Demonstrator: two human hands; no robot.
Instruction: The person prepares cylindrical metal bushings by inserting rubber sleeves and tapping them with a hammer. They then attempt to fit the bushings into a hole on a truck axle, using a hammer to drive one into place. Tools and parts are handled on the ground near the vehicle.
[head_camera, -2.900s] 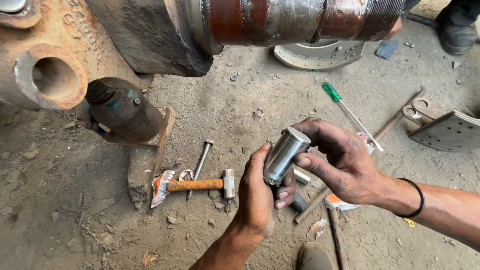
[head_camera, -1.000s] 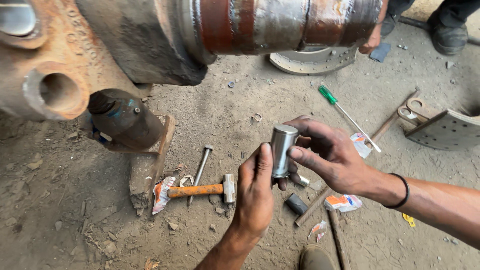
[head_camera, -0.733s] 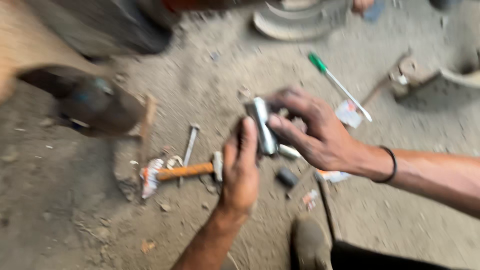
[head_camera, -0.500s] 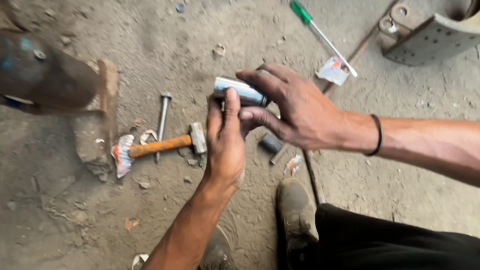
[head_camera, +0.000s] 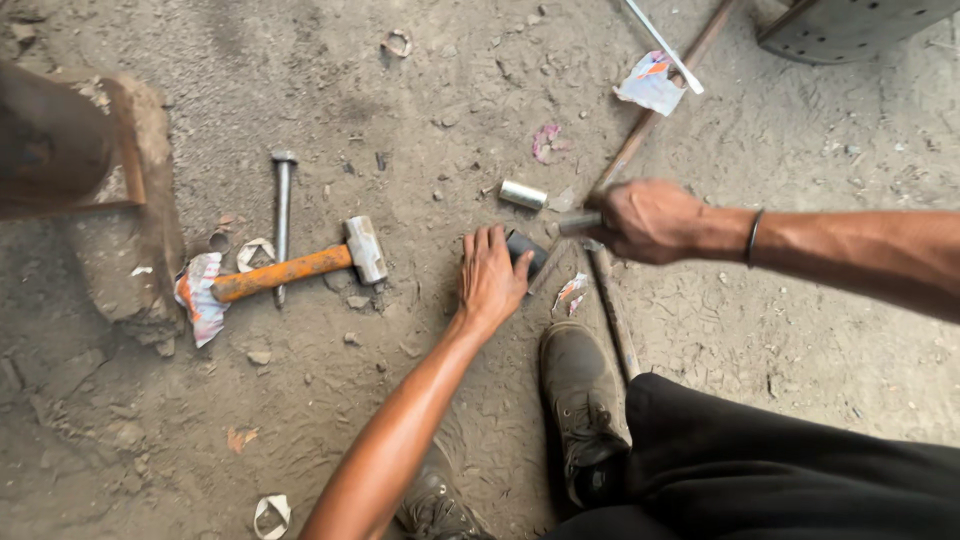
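Fingers (head_camera: 490, 250) of the left hand (head_camera: 490, 285) spread over a dark block (head_camera: 525, 250); right hand (head_camera: 640, 220) fist-clamped on a metal piece (head_camera: 575, 224), so a slip could pinch them.

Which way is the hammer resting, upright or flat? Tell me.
Flat. The hammer lies on its side on the dirt floor, orange handle level, steel head toward the left hand, untouched.

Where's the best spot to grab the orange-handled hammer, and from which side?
Grip the orange handle mid-length, coming from above. The hammer lies flat on the dirt, steel head toward the left hand, its far end wrapped in paper scrap. A long bolt passes under the handle, so probably pinch right of that crossing, nearer the head.
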